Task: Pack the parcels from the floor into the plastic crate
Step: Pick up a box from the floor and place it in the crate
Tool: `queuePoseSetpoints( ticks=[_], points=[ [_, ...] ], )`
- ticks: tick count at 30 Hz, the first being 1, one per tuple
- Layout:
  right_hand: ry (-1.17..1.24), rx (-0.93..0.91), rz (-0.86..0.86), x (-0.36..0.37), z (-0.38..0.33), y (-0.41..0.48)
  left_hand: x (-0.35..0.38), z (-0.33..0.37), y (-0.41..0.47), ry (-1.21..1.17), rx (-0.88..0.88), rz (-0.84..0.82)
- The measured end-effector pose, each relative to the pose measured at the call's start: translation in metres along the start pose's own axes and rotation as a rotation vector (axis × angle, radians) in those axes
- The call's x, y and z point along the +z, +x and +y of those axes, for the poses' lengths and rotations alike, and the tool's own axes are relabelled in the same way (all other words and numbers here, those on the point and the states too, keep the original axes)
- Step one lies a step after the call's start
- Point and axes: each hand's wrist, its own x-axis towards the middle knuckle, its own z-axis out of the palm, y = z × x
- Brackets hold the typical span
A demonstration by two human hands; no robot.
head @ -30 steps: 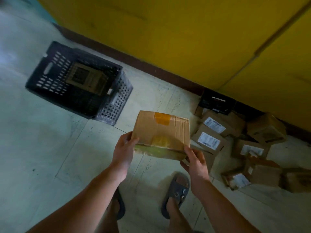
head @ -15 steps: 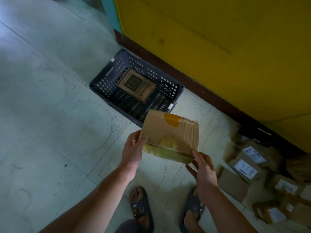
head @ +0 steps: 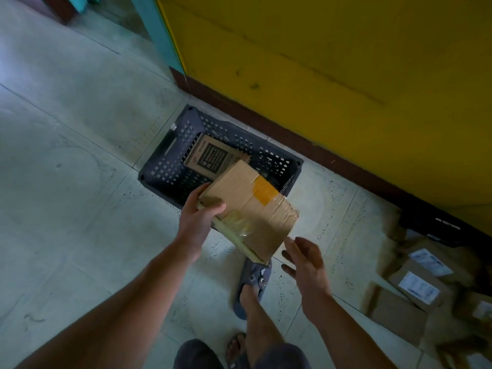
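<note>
I see the left hand gripping the taped cardboard parcel, tilted above the plastic crate's near edge. Right hand spread, apart from it. One printed box inside the crate.

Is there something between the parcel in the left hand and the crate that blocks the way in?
Nothing visible blocks it. The taped parcel, in the left hand, hangs at the near rim of the open-topped plastic crate. One printed box already lies inside; free floor shows beside it.
</note>
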Motion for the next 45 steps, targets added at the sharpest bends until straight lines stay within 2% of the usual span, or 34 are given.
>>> queuePoseSetpoints(
  ticks=[3, 10, 13, 17, 21, 24, 28, 31, 35, 38, 45],
  points=[
    [0.107, 0.01, 0.018, 0.009, -0.029, 0.038, -0.001, 0.019, 0.038, 0.062, -0.005, -0.067],
    [-0.208, 0.124, -0.128, 0.033, -0.056, 0.098, 0.002, 0.037, 0.104, 0.122, -0.047, -0.212],
    [-0.25, 0.139, -0.089, 0.046, -0.048, 0.11, 0.009, 0.039, 0.128, 0.218, 0.031, -0.301],
    [-0.103, 0.178, 0.032, 0.071, -0.039, 0.119, 0.026, 0.037, 0.159, 0.331, 0.113, -0.353],
    [0.069, 0.228, 0.154, 0.102, -0.033, 0.128, 0.032, 0.022, 0.182, 0.372, 0.003, -0.436],
    [0.107, 0.26, 0.243, 0.12, -0.025, 0.136, 0.024, 0.013, 0.199, 0.452, -0.135, -0.457],
    [0.139, 0.291, 0.344, 0.142, -0.009, 0.155, 0.014, -0.009, 0.214, 0.552, -0.303, -0.576],
    [0.147, 0.322, 0.402, 0.159, 0.01, 0.175, 0.014, -0.031, 0.232, 0.561, -0.321, -0.524],
    [0.191, 0.399, 0.452, 0.175, 0.04, 0.202, 0.019, -0.068, 0.251, 0.584, -0.4, -0.334],
    [0.286, 0.465, 0.49, 0.177, 0.06, 0.228, 0.025, -0.104, 0.267, 0.589, -0.429, -0.316],
    [0.22, 0.508, 0.477, 0.179, 0.099, 0.292, 0.044, -0.164, 0.303, 0.457, -0.59, -0.206]
  ],
)
